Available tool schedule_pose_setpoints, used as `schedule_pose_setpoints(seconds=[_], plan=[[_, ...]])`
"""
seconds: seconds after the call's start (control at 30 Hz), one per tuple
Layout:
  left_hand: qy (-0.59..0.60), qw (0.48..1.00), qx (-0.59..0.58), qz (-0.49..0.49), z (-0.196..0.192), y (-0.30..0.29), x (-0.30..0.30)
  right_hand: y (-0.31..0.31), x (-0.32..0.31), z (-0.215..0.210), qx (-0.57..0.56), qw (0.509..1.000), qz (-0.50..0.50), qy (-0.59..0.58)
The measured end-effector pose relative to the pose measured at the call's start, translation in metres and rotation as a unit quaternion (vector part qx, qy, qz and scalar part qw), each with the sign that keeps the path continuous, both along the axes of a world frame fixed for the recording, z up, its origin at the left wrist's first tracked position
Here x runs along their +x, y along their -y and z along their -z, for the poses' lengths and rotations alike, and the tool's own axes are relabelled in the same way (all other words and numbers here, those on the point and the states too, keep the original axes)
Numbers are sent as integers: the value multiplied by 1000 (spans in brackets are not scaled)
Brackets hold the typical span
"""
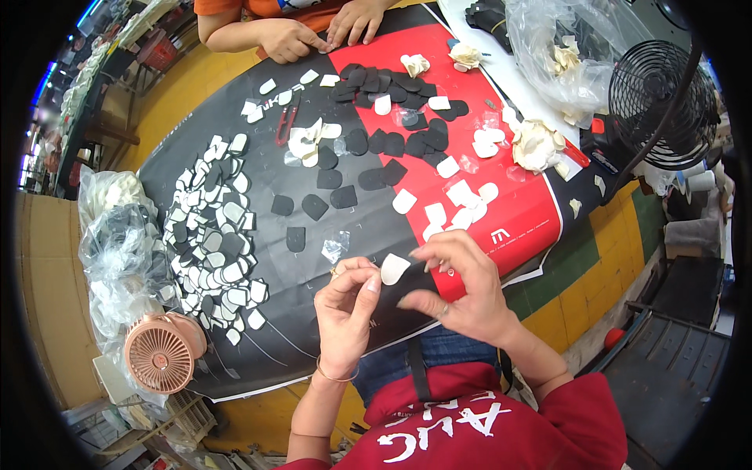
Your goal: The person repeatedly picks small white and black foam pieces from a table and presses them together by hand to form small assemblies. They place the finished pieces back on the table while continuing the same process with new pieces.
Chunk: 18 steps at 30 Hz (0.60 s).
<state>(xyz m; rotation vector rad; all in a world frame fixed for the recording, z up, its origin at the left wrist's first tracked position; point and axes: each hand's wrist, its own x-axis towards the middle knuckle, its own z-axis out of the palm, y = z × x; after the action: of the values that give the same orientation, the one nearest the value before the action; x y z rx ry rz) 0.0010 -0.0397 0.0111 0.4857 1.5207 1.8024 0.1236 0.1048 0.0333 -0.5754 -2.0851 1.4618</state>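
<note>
Over the worktop (313, 254), the left hand (345, 309) pinches a white patch (394, 269) between its fingers (354, 278), while the right hand (474, 294) hovers beside it, fingers spread and empty.

White round-ended pad (394, 269) looks matt, smooth; flat black-and-red worktop (533, 211) slightly glossy; crumpled clear plastic bag (121, 243) at worktop's left edge shiny; round copper-pink fan (159, 354) by near-left corner, satin plastic.

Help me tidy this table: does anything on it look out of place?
Possibly: a crumpled off-white clump left of the black fan, and a clear plastic scrap just beyond the left hand. Both look like litter, being irregular and loose near the flat, rounded pieces.
</note>
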Motion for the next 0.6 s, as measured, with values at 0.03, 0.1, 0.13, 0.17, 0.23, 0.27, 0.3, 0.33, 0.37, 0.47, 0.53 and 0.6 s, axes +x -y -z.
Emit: schedule_pose_setpoints(seconds=[0.03, 0.1, 0.13, 0.17, 0.23, 0.27, 0.3, 0.33, 0.37, 0.47, 0.53, 0.6], plan=[[-1, 1000, 9, -7, 0, -2, 2, 1, -1, 1, 60, 998, -1, -9], [-5, 999, 28, -22, 0, -7, 8, 5, -2, 4, 178, 983, 1, -34], [-39, 999, 19, -10, 0, -9, 8, 6, -2, 5, 189, 982, 11, -23], [-73, 997, 14, -4, -1, -11, 9, 7, -2, 7, 143, 989, 14, -30], [-140, 990, 3, 9, -1, -13, 9, 9, -3, 10, 51, 998, 19, -42], [-153, 988, -6, 5, -1, -14, 8, 7, 1, 10, -6, 1000, 14, -26], [-185, 983, -13, 9, -1, -15, 7, 3, 3, 11, -19, 999, 16, -35], [-212, 977, -23, 14, -2, -15, 6, 0, 5, 11, -34, 999, 17, -39], [-238, 970, -33, 17, -3, -16, 4, -4, 8, 11, -51, 998, 16, -36], [-348, 933, -81, -54, -1, -33, -10, -17, 19, 10, -83, 992, 88, -48], [-401, 903, -125, -93, 0, -47, -25, -26, 24, 8, -153, 976, 122, -89], [-435, 878, -140, -142, -1, -59, -31, -27, 26, 6, -153, 979, 122, -62]])
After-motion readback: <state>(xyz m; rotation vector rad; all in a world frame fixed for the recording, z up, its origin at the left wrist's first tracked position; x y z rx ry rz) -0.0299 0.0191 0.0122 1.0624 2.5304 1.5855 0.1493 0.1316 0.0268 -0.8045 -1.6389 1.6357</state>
